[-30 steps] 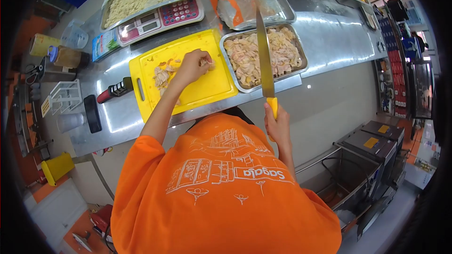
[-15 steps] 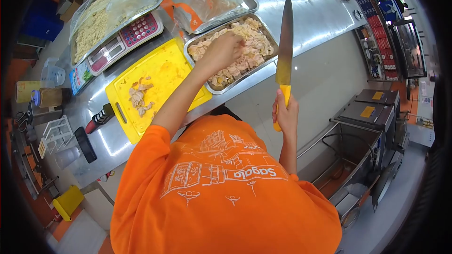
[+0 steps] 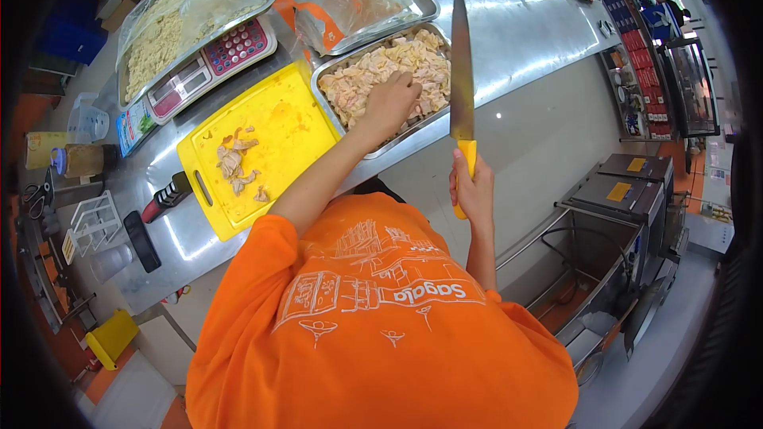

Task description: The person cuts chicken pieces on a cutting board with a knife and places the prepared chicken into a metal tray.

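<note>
"Starting with the left hand (image 3: 392, 105), what do we record?"

"We note it lowered among the pale meat pieces (image 3: 421, 59) in the metal tray (image 3: 319, 91), fingers bent and bunched downward. We cannot tell whether they pinch a piece."

"And the right hand (image 3: 475, 187)?"

"We find it wrapped around the yellow handle (image 3: 467, 156) of the knife (image 3: 462, 71). The blade points up and away from the body, beyond the bench's front edge in our view."

"What lies beside the tray?"

"We list a yellow cutting board (image 3: 298, 131), a small heap of scraps (image 3: 230, 162) near its handle slot, and a pink-and-white scale (image 3: 211, 67) behind it."
</note>
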Available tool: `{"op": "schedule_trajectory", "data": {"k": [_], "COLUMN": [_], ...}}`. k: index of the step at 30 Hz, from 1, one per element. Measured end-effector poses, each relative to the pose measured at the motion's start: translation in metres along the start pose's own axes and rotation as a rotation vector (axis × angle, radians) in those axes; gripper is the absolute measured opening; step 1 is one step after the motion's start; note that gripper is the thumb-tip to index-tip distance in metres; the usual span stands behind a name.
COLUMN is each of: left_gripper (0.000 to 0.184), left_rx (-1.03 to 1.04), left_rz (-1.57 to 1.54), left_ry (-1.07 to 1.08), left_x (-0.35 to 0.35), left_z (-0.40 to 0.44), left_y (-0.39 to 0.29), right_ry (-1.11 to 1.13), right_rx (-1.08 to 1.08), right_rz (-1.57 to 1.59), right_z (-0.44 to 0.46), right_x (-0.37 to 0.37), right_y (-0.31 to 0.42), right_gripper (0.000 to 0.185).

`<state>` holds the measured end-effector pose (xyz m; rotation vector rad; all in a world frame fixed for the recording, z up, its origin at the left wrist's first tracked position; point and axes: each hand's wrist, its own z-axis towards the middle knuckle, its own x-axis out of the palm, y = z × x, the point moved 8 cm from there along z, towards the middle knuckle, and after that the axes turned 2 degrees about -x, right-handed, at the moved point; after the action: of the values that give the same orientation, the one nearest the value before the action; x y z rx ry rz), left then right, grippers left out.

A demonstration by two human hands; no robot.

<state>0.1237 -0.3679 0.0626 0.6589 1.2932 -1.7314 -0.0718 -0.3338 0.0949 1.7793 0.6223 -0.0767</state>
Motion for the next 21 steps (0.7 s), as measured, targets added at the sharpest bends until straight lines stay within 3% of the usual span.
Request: {"op": "schedule_trajectory", "data": {"k": [2,4,5,8,10,13,21], "left_gripper": [0.02,0.016,0.016,0.016,0.017,0.02,0.019], "left_rx": [-0.009,-0.286,-0.284,-0.354,-0.644,-0.802,-0.905], "left_rz": [-0.064,-0.535,-0.533,-0.744,-1.02,-0.963,-0.968], "left_ry": [-0.034,0.101,0.103,-0.066,0.007,-0.026,-0.241], "left_x": [-0.009,-0.015,-0.019,-0.047,-0.044,-0.048,-0.076], "left_z": [-0.003,-0.006,-0.011,-0.037,-0.075,-0.119,-0.181], "left_y": [0.003,0.027,0.034,0.071,0.102,0.126,0.14], "right_ry": [0.006,-0.002,-0.005,-0.011,0.012,0.075,0.351], "right_rx": [0.007,0.008,-0.003,0.023,0.02,0.016,-0.192], "right_rz": [-0.017,-0.007,0.004,-0.015,-0.018,-0.036,-0.316], "right_z": [-0.003,-0.007,-0.007,-0.011,-0.011,-0.016,-0.033], "right_x": [0.001,0.0,0.0,-0.002,0.001,0.019,0.085], "right_y": [0.0,-0.002,-0.001,-0.003,-0.01,-0.009,-0.006], "right_gripper": [0.031,0.031,0.031,0.03,0.03,0.03,0.034]}}
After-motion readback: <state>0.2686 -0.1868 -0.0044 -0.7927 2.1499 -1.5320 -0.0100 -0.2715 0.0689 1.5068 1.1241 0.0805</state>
